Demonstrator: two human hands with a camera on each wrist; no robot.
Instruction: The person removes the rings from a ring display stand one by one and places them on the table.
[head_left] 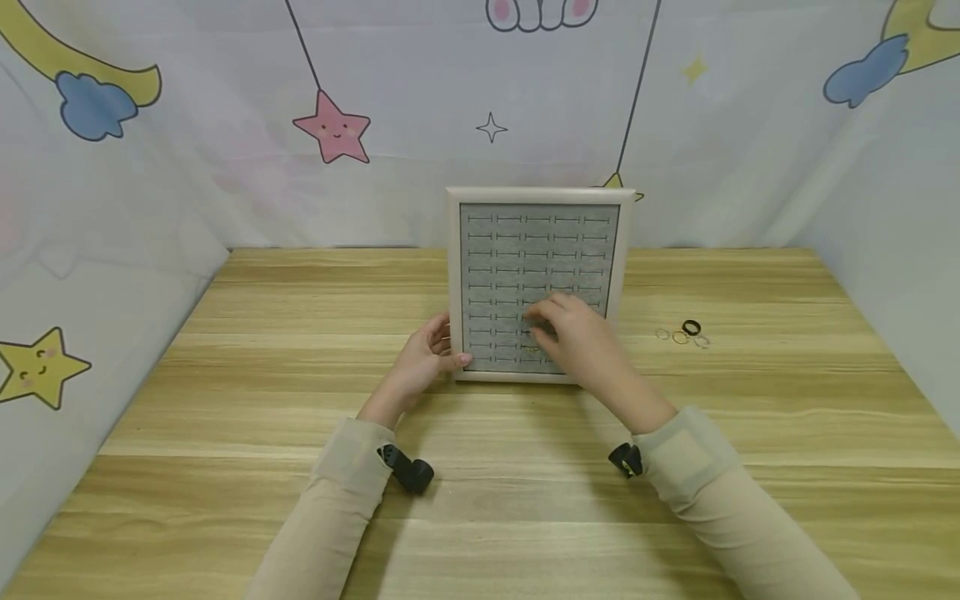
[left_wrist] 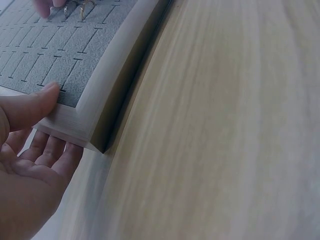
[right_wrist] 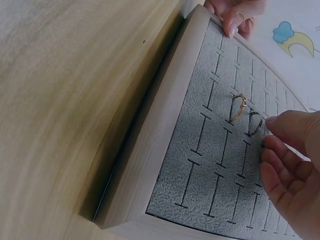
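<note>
A ring display board (head_left: 495, 250), grey slotted foam in a pale frame, stands propped up on the table. My left hand (head_left: 420, 354) grips its lower left corner, thumb on the front and fingers behind. In the right wrist view a gold ring (right_wrist: 242, 107) and a dark ring (right_wrist: 258, 126) sit side by side in slots. My right hand (head_left: 573, 337) is at the foam just above them, its thumb tip (right_wrist: 271, 121) close to the dark ring. The index fingertip is hidden there, and I cannot tell whether a ring is between thumb and finger.
To the right of the board, several loose rings lie on the wooden table (head_left: 780, 400), among them a black ring (head_left: 692, 327) and a gold ring (head_left: 680, 337). A patterned cloth (head_left: 405, 75) hangs behind and along the sides.
</note>
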